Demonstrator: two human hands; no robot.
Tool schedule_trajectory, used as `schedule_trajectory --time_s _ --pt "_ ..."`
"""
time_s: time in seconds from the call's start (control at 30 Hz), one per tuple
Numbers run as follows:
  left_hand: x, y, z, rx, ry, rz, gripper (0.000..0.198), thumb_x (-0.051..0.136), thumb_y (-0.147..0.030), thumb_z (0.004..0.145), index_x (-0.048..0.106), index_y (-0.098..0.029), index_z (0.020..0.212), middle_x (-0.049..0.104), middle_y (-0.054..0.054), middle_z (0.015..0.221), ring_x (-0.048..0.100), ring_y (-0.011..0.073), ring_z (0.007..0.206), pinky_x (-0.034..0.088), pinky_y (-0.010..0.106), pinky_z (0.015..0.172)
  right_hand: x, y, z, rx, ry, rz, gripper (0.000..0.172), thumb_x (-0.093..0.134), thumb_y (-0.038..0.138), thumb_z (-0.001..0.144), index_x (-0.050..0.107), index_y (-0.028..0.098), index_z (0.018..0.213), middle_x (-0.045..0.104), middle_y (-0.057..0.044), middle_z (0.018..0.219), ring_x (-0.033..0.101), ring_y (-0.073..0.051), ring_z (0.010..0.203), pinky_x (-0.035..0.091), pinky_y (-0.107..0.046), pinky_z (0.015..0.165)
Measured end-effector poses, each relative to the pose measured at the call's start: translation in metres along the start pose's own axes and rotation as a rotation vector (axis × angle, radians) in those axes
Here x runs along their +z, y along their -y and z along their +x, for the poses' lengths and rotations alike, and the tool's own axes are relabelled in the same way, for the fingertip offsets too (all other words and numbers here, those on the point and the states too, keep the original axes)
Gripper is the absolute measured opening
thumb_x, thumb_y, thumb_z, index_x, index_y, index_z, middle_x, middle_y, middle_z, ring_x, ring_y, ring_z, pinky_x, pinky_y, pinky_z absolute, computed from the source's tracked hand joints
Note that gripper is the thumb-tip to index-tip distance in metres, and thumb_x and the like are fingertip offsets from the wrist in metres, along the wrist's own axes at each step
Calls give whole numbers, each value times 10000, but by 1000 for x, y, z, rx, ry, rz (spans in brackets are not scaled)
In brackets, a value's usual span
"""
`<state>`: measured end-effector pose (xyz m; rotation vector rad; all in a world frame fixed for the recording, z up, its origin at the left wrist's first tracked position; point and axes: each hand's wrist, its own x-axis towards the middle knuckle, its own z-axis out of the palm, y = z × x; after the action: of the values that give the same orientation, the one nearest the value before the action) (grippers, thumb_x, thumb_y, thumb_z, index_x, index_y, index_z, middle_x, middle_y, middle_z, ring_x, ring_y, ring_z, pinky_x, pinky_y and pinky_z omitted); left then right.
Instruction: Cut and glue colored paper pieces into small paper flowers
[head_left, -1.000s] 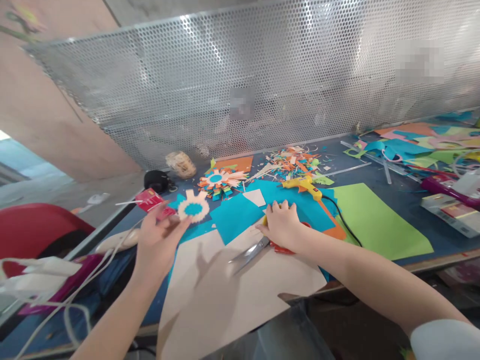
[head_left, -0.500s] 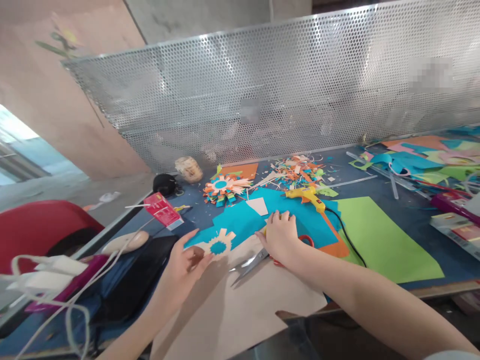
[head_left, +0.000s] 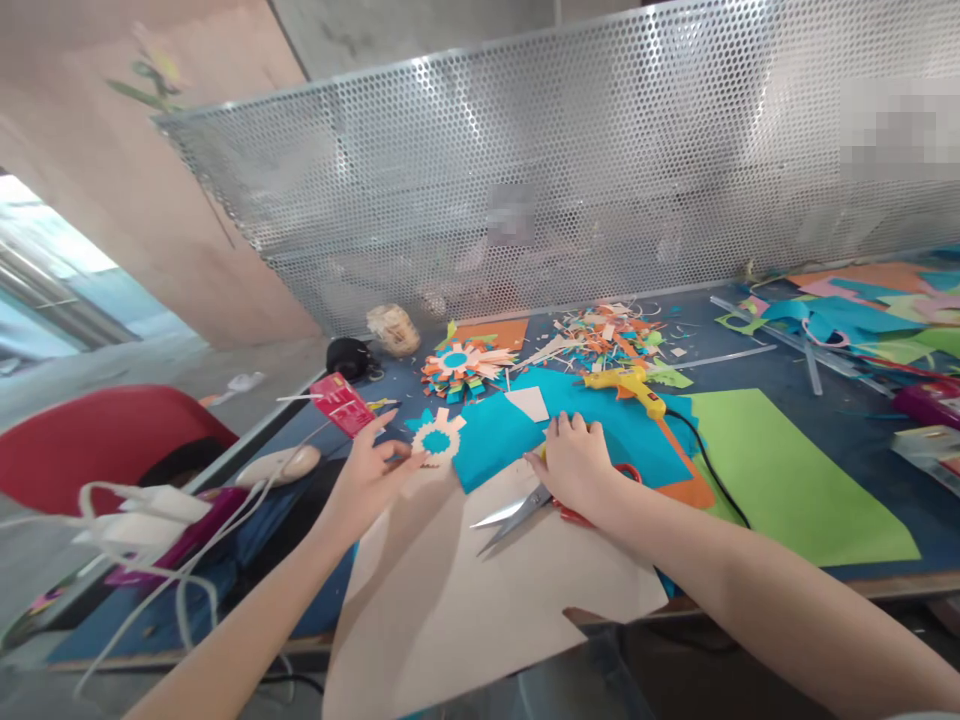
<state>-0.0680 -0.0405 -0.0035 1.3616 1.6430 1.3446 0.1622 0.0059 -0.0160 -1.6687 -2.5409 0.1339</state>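
Observation:
My left hand (head_left: 379,470) has its thumb against the edge of a cream paper ring (head_left: 421,450) with cut tabs, pinching it at the left. Blue paper shows through the ring's hole and in points at its upper left. My right hand (head_left: 574,455) is closed with curled fingers over the blue sheets; a yellow bit shows by its thumb, the rest hidden. Scissors (head_left: 517,512) with red handles lie with blades apart on a large cream sheet (head_left: 480,620), partly beneath my right hand. Just beyond it are a small white paper piece (head_left: 528,403) and blue paper (head_left: 495,435).
A yellow glue gun (head_left: 630,385) with a black cord lies beside a green sheet (head_left: 787,470). Behind are a layered paper flower (head_left: 465,365) and paper scraps (head_left: 607,335). A pink carton (head_left: 341,403), white cables and chargers (head_left: 146,515) sit left. A perforated metal screen (head_left: 480,180) stands behind.
My left hand has moved the paper ring slightly up, off the blue sheet's left part, and its blue points now show. My right hand stays by the scissors. The view has shifted slightly.

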Motion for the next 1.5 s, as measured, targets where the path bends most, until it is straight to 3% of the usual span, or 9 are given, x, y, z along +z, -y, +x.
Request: schedule_trajectory --time_s 0.17,0.33,0.6,0.83,0.97,1.1,1.23,1.4,1.5 --pt "1 -10 5 -53 -13 -84 859 767 -395 517 348 -180 1235 567 -80 582 667 202 650 479 304 667 -2 -2 0 -19 9 -2 633 303 486 899 429 17 1305 368 -221 1391 393 -379 1197 352 -482 891" --pt "1 -9 6 -168 123 117 955 754 -435 519 265 -164 1294 594 -70 611 680 244 675 467 375 751 -1 -3 0 -23 7 10 621 284 503 901 404 75 1336 414 -198 1369 381 -371 1207 336 -491 903" --pt "-3 1 10 -62 128 192 912 680 -450 639 150 -200 1338 569 -87 656 676 226 604 486 415 758 -5 -4 0 -31 -13 18 590 346 484 890 441 71 1300 505 -198 1281 460 -349 1098 377 -451 831" --pt "-8 -7 13 -73 62 131 906 730 -380 593 230 -164 1317 579 -73 619 652 172 585 477 265 591 -7 -6 1 -21 -17 38 535 353 462 893 504 77 1231 548 -195 1224 481 -330 1076 386 -439 822" --pt "-22 -11 9 -204 3 127 925 758 -363 563 238 -198 1310 582 -49 643 648 176 619 281 138 363 -6 -6 1 -3 11 58 568 347 478 888 468 83 1278 491 -173 1311 396 -384 1184 332 -523 905" --pt "-23 -12 0 -181 37 72 854 766 -341 550 307 -186 1252 565 -79 581 620 136 546 341 147 412 -6 -6 2 14 58 73 608 345 490 886 420 74 1322 402 -161 1391 308 -424 1254 317 -551 929" --pt "-16 -21 -3 -138 -4 41 936 779 -309 503 270 -179 1278 576 -88 564 613 133 522 417 184 483 -8 -7 2 14 89 70 619 340 490 889 395 71 1341 379 -148 1408 301 -416 1266 324 -531 948" --pt "-21 -29 -10 -280 66 164 1018 781 -320 497 210 -197 1331 583 -74 604 635 168 571 350 161 413 -11 -7 1 18 122 67 616 331 483 895 367 81 1360 351 -139 1425 277 -405 1286 315 -542 962" --pt "-22 -26 -19 -263 107 156 1006 756 -346 554 173 -214 1363 576 -85 599 633 158 561 402 192 479 -11 -7 1 19 127 73 613 338 473 896 356 79 1366 337 -148 1430 262 -401 1296 309 -541 967"
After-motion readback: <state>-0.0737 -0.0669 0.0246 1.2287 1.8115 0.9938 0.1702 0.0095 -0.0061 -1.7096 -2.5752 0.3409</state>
